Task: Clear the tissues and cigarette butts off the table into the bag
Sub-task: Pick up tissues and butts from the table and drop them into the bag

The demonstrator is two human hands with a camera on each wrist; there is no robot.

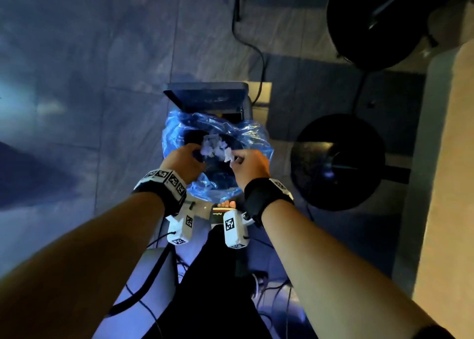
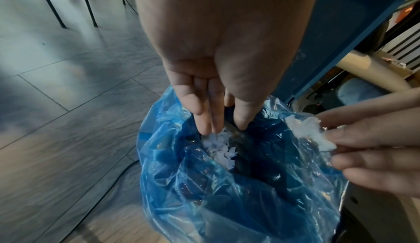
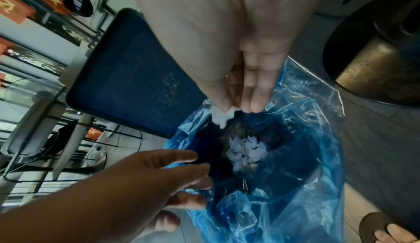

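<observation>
A blue plastic bag stands open on the floor below me, and both my hands hover over its mouth. Crumpled white tissues lie at the bottom of the bag. My right hand pinches a small white tissue piece between thumb and fingers, just above the opening. My left hand points down into the bag with straight fingers and holds nothing. In the left wrist view the pinched tissue piece shows at the right, in the right hand.
A dark blue chair seat stands right behind the bag. Two round black table bases sit on the tiled floor to the right, beside a pale table edge. Cables run across the floor. My sandalled foot is by the bag.
</observation>
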